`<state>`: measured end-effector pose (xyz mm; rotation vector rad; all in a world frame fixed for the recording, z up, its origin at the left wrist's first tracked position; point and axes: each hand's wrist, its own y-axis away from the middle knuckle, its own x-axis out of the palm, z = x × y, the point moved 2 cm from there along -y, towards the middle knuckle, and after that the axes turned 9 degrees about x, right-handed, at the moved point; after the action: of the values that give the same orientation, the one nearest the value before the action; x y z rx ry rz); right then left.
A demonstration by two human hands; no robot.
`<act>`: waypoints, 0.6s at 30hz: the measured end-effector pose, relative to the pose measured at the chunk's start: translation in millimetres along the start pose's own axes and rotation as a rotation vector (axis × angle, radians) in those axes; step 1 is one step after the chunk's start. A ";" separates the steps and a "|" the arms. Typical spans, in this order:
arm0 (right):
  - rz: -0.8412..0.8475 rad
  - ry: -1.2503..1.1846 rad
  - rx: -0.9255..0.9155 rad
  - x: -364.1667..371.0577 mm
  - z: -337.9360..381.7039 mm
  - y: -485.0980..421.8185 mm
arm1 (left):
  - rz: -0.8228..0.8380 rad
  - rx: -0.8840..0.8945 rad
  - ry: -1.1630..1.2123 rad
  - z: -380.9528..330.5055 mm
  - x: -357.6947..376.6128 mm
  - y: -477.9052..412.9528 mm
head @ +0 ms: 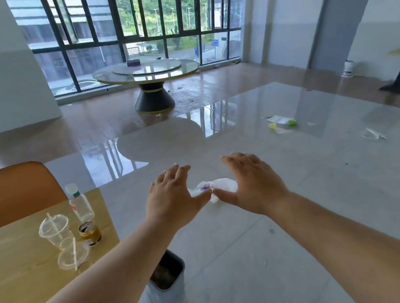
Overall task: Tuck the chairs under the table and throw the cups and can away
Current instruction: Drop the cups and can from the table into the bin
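- Two hands reach forward over the floor, palms down; the left hand (172, 197) and the right hand (253, 182) are side by side, thumbs nearly meeting.
- Fingers of both hands are spread wide and hold nothing; a crumpled white tissue (215, 187) lies on the floor (308, 212) behind the gap between the thumbs.
- At the left stands a wooden bench (16, 272); near its right edge sit the task's things, close together.
- One clear cup (54, 230) stands upright with a straw in it; a second cup (72, 254) lies on its side just in front of it, also with a straw.
- Just right of the cups stands a gold can (90, 232), its top open; behind the can is a clear bottle (79, 203) with a white cap.
- An orange chair (16, 192) stands at the far side of the bench; whether it is tucked in I cannot tell.
- A grey bin (168, 278) sits on the floor beside the bench's near right corner, partly hidden by the left forearm.
- Farther off, a round table (145, 72) stands before the windows; bits of litter (282, 124) lie on the floor at the right.
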<state>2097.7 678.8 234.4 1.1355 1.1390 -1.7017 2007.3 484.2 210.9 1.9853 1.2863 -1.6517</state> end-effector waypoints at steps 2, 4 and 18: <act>0.032 0.015 -0.021 23.2 -8.2 -38.1 | 0.009 -0.025 0.012 16.3 24.6 -35.1; 0.055 0.056 -0.044 45.3 -17.8 -79.0 | 0.015 -0.052 0.031 35.7 50.7 -74.3; 0.108 0.133 -0.129 73.8 -49.1 -404.1 | -0.021 -0.173 0.023 157.8 84.7 -344.0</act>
<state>1715.6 835.6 256.5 1.2208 1.2275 -1.4678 1642.3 614.5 197.5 1.9005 1.4111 -1.4758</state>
